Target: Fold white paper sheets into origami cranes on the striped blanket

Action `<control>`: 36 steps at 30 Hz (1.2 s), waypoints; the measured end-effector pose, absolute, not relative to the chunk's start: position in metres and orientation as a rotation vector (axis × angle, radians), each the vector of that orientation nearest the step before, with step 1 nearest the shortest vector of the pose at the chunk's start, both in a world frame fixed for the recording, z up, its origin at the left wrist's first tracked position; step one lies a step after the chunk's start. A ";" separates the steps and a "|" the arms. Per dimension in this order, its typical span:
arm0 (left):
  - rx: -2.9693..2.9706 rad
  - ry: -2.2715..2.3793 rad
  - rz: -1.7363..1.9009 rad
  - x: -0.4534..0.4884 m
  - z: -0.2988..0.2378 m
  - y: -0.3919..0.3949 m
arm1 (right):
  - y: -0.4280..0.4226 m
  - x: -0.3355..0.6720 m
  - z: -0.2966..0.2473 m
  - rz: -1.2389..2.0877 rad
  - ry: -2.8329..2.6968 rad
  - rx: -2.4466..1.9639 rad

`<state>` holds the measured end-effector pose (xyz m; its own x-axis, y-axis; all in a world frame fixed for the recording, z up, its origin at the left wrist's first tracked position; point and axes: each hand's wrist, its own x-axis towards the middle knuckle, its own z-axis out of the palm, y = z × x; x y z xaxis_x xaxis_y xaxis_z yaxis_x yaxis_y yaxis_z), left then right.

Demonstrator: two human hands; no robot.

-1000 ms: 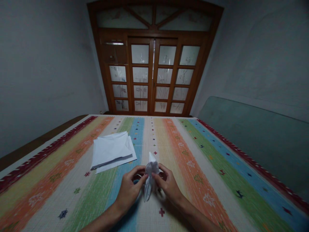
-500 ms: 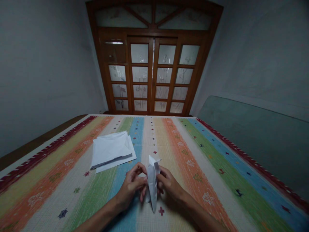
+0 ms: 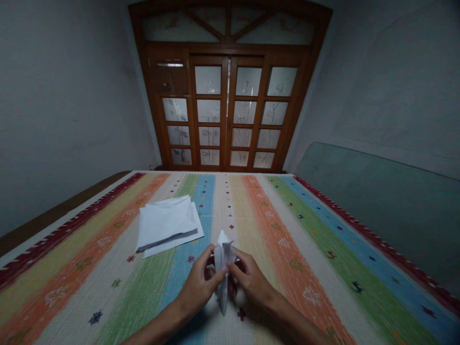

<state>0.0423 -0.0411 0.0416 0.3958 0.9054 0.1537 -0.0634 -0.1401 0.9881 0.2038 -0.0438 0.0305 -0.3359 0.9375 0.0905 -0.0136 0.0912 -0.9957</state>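
A small folded white paper piece (image 3: 223, 261) stands on end between both hands, just above the striped cloth. My left hand (image 3: 199, 286) pinches its left side with thumb and fingers closed on it. My right hand (image 3: 249, 281) pinches its right side the same way. The paper's pointed lower tip hangs down between my wrists, and its upper flaps stick up above my fingers.
A stack of white paper sheets (image 3: 167, 225) lies on the colourful striped cloth (image 3: 305, 239) to the left of my hands. A wooden door with frosted panes (image 3: 228, 115) stands beyond the far edge. A greenish glass sheet (image 3: 381, 201) leans at the right.
Both hands kept their hold on the paper piece while working its folds. The piece went from a bunched shape to a longer pointed one, and my hands shifted slightly nearer to me.
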 end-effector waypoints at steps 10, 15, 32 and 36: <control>1.442 0.858 1.126 0.037 0.040 -0.034 | -0.042 0.208 0.032 1.461 -1.444 -0.953; 1.475 1.001 1.166 0.039 0.040 -0.039 | -0.045 0.205 0.037 1.440 -1.445 -0.975; 1.430 1.014 1.258 0.034 0.041 -0.024 | -0.028 0.224 0.034 1.390 -1.270 -1.087; 1.524 1.041 1.260 0.031 0.040 -0.022 | -0.024 0.224 0.030 1.357 -1.256 -1.168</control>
<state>0.0311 -0.0224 0.0396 0.1353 0.9575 0.2546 0.0691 -0.2654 0.9616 0.2238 -0.0235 0.0296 -0.1283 0.9903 -0.0541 -0.0222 -0.0574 -0.9981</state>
